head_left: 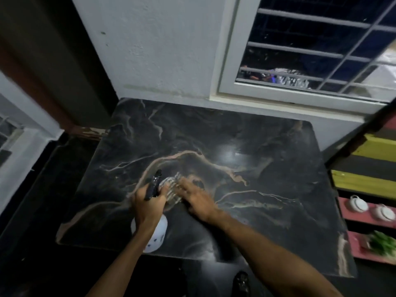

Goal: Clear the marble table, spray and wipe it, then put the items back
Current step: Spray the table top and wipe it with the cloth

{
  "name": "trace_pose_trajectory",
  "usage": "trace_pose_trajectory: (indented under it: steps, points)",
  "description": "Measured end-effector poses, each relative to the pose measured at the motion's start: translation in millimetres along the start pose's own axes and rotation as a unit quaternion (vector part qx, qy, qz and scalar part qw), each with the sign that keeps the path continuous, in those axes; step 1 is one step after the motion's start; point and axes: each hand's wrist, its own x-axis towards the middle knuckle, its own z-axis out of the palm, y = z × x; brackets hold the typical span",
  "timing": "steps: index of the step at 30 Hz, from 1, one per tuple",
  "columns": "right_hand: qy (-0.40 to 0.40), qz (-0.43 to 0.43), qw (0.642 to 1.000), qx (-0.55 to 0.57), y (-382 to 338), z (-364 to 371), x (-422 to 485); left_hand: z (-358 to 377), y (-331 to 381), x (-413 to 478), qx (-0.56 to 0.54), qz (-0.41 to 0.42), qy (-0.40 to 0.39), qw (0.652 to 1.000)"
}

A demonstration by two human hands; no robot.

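Observation:
The black marble table [267,168] with tan veins fills the middle of the view. My left hand [150,204] grips the neck of a spray bottle [157,234] with a white body and a black trigger head that points forward over the table. My right hand [197,199] lies flat, fingers spread, on a striped grey-white cloth [171,187] pressed to the marble just right of the bottle's nozzle. The cloth is blurred and partly hidden under both hands.
A white wall and a barred window [310,50] stand behind the table. To the right is a slatted shelf [368,163] in yellow, black and pink with two small white pots [370,209] and a green plant [383,243]. The dark floor lies at left.

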Motion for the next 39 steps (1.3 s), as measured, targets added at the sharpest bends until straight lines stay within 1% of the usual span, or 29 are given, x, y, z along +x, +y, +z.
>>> trace_pose_trajectory:
  steps: [1, 2, 3, 4, 5, 6, 7, 8, 9, 10, 11, 12, 14, 15, 16, 18, 19, 20, 21, 23, 24, 25, 28, 29, 31, 34, 35, 37, 39]
  points:
    - [0.032, 0.046, 0.998, -0.003, 28, -13, -21, 8, 4, -9, -0.012, -0.006, -0.009, 1.000]
    - [0.073, 0.123, 0.990, 0.002, 56, -29, -39, 15, 9, -18, -0.020, -0.010, -0.018, 1.000]
    - [0.129, 0.215, 0.968, 0.010, 85, -45, -63, 25, 15, -32, -0.023, -0.008, -0.027, 0.999]
    - [0.187, 0.300, 0.935, 0.034, 104, -60, -85, 34, 22, -45, -0.018, -0.006, -0.035, 0.999]
    - [0.219, 0.352, 0.908, 0.066, 111, -69, -105, 43, 29, -57, -0.017, -0.004, -0.042, 0.999]
    - [0.222, 0.359, 0.903, 0.085, 105, -74, -122, 54, 36, -70, -0.017, -0.006, -0.052, 0.998]
    - [0.198, 0.317, 0.924, 0.077, 91, -72, -139, 65, 40, -84, -0.020, -0.011, -0.063, 0.998]
    - [0.148, 0.245, 0.957, 0.056, 76, -67, -158, 75, 47, -96, -0.023, -0.015, -0.070, 0.997]
    - [0.098, 0.173, 0.979, 0.033, 71, -60, -189, 93, 53, -115, -0.018, -0.010, -0.079, 0.997]
    - [0.063, 0.120, 0.991, 0.009, 73, -56, -208, 102, 57, -125, -0.010, -0.005, -0.084, 0.996]
    - [0.066, 0.111, 0.992, 0.001, 85, -61, -225, 111, 59, -136, -0.008, 0.003, -0.090, 0.996]
    - [0.095, 0.165, 0.982, 0.007, 106, -71, -242, 121, 65, -150, -0.002, 0.010, -0.099, 0.995]
    - [0.173, 0.334, 0.925, 0.049, 146, -95, -279, 142, 76, -177, 0.002, 0.027, -0.116, 0.993]
    - [0.183, 0.370, 0.910, 0.051, 153, -101, -297, 152, 80, -191, -0.002, 0.038, -0.126, 0.991]
    - [0.162, 0.356, 0.919, 0.045, 146, -103, -309, 160, 82, -198, -0.007, 0.049, -0.134, 0.990]
    - [0.101, 0.254, 0.961, 0.028, 127, -91, -341, 177, 84, -218, 0.001, 0.062, -0.150, 0.987]
    - [0.089, 0.210, 0.973, 0.032, 124, -85, -360, 186, 86, -229, 0.005, 0.067, -0.161, 0.985]
    - [0.087, 0.206, 0.974, 0.046, 126, -89, -374, 192, 90, -240, 0.011, 0.069, -0.171, 0.983]
    - [0.105, 0.243, 0.963, 0.060, 135, -96, -382, 198, 92, -249, 0.017, 0.075, -0.175, 0.982]
    - [0.161, 0.355, 0.919, 0.065, 160, -108, -397, 210, 91, -268, 0.020, 0.082, -0.184, 0.979]
    - [0.177, 0.387, 0.903, 0.055, 163, -113, -404, 214, 92, -277, 0.017, 0.081, -0.192, 0.978]
    - [0.175, 0.386, 0.905, 0.042, 161, -113, -413, 218, 92, -286, 0.016, 0.081, -0.199, 0.977]
    - [0.125, 0.301, 0.945, 0.016, 143, -97, -440, 225, 88, -303, 0.020, 0.079, -0.218, 0.972]
    - [0.120, 0.284, 0.951, 0.022, 144, -99, -443, 226, 86, -307, 0.025, 0.076, -0.224, 0.971]
    - [0.142, 0.301, 0.943, 0.017, 161, -110, -426, 226, 78, -309, 0.036, 0.073, -0.233, 0.969]
    - [0.161, 0.400, 0.901, 0.043, 179, -126, -393, 217, 71, -311, 0.048, 0.062, -0.234, 0.969]
    - [0.161, 0.408, 0.898, 0.044, 176, -124, -389, 213, 69, -312, 0.056, 0.061, -0.227, 0.970]
    - [0.168, 0.396, 0.903, 0.026, 158, -114, -393, 204, 64, -312, 0.078, 0.059, -0.214, 0.972]
    - [0.183, 0.405, 0.895, 0.031, 143, -104, -405, 196, 50, -310, 0.085, 0.044, -0.213, 0.972]
